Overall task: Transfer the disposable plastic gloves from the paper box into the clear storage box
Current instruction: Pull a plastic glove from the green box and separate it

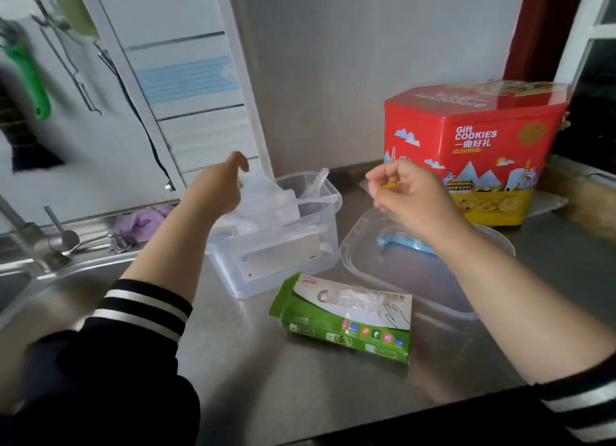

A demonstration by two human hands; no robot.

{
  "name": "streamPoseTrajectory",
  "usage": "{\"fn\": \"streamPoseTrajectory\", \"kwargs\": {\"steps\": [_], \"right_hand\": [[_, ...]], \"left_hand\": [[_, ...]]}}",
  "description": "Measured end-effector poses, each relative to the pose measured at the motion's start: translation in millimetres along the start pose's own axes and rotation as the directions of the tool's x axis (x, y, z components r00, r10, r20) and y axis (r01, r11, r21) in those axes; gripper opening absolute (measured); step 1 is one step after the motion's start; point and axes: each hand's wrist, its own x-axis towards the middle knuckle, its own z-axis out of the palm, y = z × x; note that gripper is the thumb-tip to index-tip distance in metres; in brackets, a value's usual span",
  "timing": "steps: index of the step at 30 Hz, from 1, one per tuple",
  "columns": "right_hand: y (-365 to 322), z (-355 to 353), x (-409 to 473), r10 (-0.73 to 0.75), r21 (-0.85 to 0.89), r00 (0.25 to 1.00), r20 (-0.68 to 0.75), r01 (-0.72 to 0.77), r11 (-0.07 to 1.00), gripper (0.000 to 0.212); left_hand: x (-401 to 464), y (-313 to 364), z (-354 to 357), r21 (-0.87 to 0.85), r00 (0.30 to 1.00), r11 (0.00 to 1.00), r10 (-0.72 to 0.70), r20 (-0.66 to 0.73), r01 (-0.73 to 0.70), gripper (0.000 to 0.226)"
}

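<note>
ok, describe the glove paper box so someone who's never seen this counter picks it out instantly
Start at the big red cookie tin at the back right of the steel counter. Nearer the camera sit a clear storage box and its lid. The glove paper box lies flat just in front of them: the only green-and-white carton, with clear plastic poking from its top slot.

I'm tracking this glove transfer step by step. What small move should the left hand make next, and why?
Probably lower and release: the left hand holds a clump of clear gloves over the open storage box, partly above its rim.
</note>
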Motion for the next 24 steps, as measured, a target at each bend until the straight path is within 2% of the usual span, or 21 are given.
{"fn": "streamPoseTrajectory", "kwargs": {"steps": [3, 5, 7, 10, 11, 13, 15, 16, 18, 20, 22, 24], "right_hand": [[-4, 9, -15, -0.01, -0.155, 0.977, 0.212, 0.044, 0.987, 0.019], [-5, 13, -24, 0.026, -0.309, 0.94, 0.342, 0.087, 0.947, 0.012], [-6, 16, -32, 0.108, -0.449, 0.888, 0.448, 0.118, 0.886, 0.005], [-2, 21, -40, 0.236, -0.547, 0.808, 0.539, 0.122, 0.828, 0.01], [-2, 22, -41, 0.264, -0.562, 0.787, 0.557, 0.123, 0.818, 0.013], [-3, 23, -44, 0.302, -0.596, 0.753, 0.585, 0.147, 0.79, 0.021], [-4, 23, -47, 0.35, -0.629, 0.717, 0.602, 0.156, 0.762, 0.03], [-4, 23, -49, 0.37, -0.641, 0.704, 0.606, 0.156, 0.752, 0.032], [0, 25, -51, 0.385, -0.646, 0.695, 0.608, 0.15, 0.749, 0.03], [6, 27, -52, 0.382, -0.618, 0.707, 0.596, 0.099, 0.78, 0.024], [11, 27, -53, 0.37, -0.57, 0.72, 0.587, 0.042, 0.821, 0.017], [15, 26, -53, 0.354, -0.532, 0.73, 0.585, 0.015, 0.847, 0.01]], "left_hand": [[-2, -9, 17, 0.217, 0.99, 0.976, 0.003, 0.139, -0.033, 0.024], [-3, -9, 24, 0.275, 0.973, 0.96, -0.015, 0.23, -0.05, 0.02], [-4, -8, 28, 0.324, 0.937, 0.943, -0.046, 0.345, -0.074, 0.005], [-7, -5, 25, 0.379, 0.882, 0.921, -0.104, 0.46, -0.089, 0.029], [-10, -3, 21, 0.382, 0.897, 0.921, -0.099, 0.431, -0.082, 0.032], [-18, 4, 9, 0.353, 0.969, 0.934, -0.037, 0.244, -0.053, 0.034], [-33, 17, 2, 0.219, 0.999, 0.975, 0.034, 0.038, -0.042, 0.041], [-42, 25, 0, 0.098, 0.999, 0.994, 0.045, 0.004, -0.045, 0.05], [-60, 40, 0, -0.144, 0.994, 0.988, 0.07, 0.088, -0.057, 0.068], [-72, 48, 6, -0.188, 0.978, 0.979, 0.112, 0.179, -0.077, 0.08], [-79, 48, 15, -0.068, 0.974, 0.992, 0.115, 0.196, -0.104, 0.061], [-84, 47, 21, 0.014, 0.979, 0.985, 0.168, 0.119, -0.171, 0.034]]}}
